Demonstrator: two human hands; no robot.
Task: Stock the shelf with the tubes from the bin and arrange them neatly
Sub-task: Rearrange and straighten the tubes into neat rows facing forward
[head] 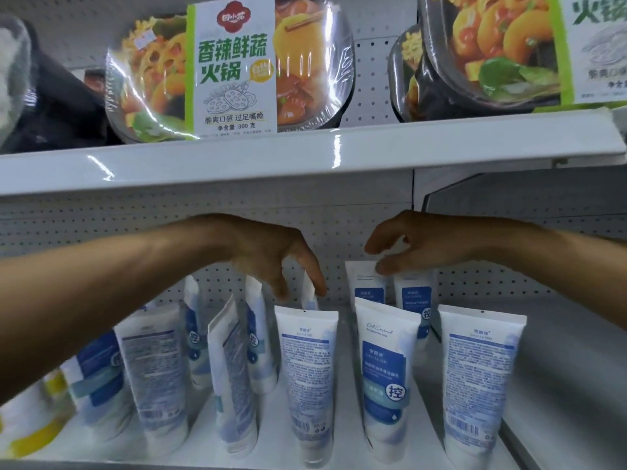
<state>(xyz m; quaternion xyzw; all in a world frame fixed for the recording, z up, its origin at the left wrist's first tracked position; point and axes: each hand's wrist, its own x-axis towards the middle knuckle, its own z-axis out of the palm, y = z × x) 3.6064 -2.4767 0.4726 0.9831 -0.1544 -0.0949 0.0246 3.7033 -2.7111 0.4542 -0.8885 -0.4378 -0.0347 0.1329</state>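
Nearest me, my left forearm (101, 300) crosses above the front row (307, 368) of tubes, which stand cap-down along the shelf (559, 368) lip. My left grip (271, 256) is narrow, thumb and forefinger pinching the crimped top of a middle tube (309, 295) just behind that row; the tube leans a little. My right grip (407, 245) is likewise narrow, thumb and curled fingers on the top edge of a back tube (364, 283) near the pegboard (101, 232). It looks like a pinch, though the fingers hide part of the edge. Every tube I can see is on this shelf.

I judge this to be the arranging step: rows exist but are uneven, the left tubes (234, 374) tilt, and several in front show back labels while one shows its face. Next calls for standing both held tubes straight behind the front ones, releasing gently so nothing topples, then turning faces forward. Above, hotpot bowls (230, 69) fill the upper shelf (203, 154).
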